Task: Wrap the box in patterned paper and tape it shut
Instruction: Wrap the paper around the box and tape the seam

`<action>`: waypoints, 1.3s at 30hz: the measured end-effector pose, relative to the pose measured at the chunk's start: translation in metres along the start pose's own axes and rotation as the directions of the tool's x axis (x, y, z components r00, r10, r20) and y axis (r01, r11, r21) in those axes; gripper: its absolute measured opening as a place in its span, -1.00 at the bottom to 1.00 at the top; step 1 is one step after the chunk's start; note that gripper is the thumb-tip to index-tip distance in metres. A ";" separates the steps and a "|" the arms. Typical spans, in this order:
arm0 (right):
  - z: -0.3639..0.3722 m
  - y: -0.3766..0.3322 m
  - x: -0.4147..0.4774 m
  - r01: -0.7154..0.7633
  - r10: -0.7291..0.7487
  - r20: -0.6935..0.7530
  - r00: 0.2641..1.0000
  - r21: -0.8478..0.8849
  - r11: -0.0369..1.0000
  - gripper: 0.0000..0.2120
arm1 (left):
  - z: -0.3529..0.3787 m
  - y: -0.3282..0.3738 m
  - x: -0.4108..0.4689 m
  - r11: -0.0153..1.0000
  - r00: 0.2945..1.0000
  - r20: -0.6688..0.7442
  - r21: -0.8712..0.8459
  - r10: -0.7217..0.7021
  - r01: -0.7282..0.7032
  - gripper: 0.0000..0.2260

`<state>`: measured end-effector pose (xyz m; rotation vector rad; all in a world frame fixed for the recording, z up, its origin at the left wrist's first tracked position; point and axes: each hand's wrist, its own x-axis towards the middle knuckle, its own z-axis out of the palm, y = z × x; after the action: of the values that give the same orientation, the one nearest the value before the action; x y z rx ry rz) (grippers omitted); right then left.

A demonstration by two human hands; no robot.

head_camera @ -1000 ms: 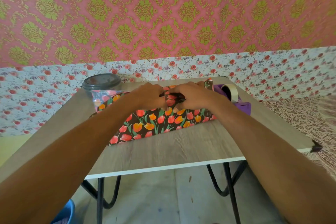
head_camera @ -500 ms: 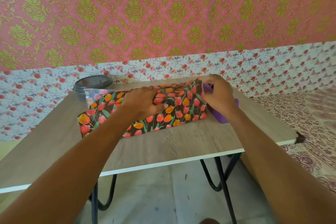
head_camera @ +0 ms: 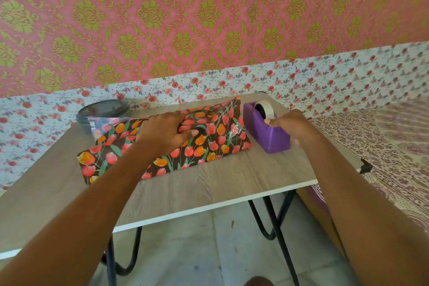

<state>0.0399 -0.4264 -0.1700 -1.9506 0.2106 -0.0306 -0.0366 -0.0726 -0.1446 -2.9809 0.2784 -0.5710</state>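
Dark tulip-patterned paper (head_camera: 209,141) covers the box in the middle of the wooden table (head_camera: 209,183); the box itself is hidden under it. My left hand (head_camera: 167,131) lies flat on top of the folded paper, pressing it down with the fingers spread. To the right of the package stands a purple tape dispenser (head_camera: 267,127) with a white tape roll (head_camera: 264,109). My right hand (head_camera: 292,126) grips the dispenser's near right end, thumb on its top.
A grey-lidded round container (head_camera: 102,111) stands at the table's back left, with a clear plastic bag against it. The table's right edge ends in a black corner cap (head_camera: 365,166). A patterned bed cover lies to the right. Black hairpin legs show below.
Both hands were together on the paper's seam. My right hand has left the package and moved right onto the tape dispenser. My left hand stays pressing the paper.
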 end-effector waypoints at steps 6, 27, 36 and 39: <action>0.006 0.004 0.004 0.008 -0.008 -0.012 1.000 0.019 1.000 -0.44 | -0.001 0.001 0.000 1.000 1.000 -0.010 -0.024 -0.007 0.007 -0.21; 0.018 -0.007 -0.019 0.162 -0.208 -0.232 0.950 -0.203 0.966 -0.48 | 0.002 0.000 -0.001 1.000 0.999 -0.034 -0.023 0.017 -0.018 -0.28; 0.022 -0.004 -0.029 0.156 -0.168 -0.370 0.914 -0.061 0.986 -0.58 | 0.003 0.001 -0.001 1.000 1.000 -0.028 -0.026 -0.001 0.000 -0.24; 0.026 -0.003 -0.030 0.162 -0.160 -0.403 0.901 -0.031 0.986 -0.57 | 0.003 0.001 -0.002 1.000 1.000 -0.023 -0.027 0.013 -0.014 -0.27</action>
<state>0.0136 -0.3967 -0.1745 -1.9369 0.3195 -0.5485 -0.0371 -0.0728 -0.1478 -2.9977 0.3101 -0.6051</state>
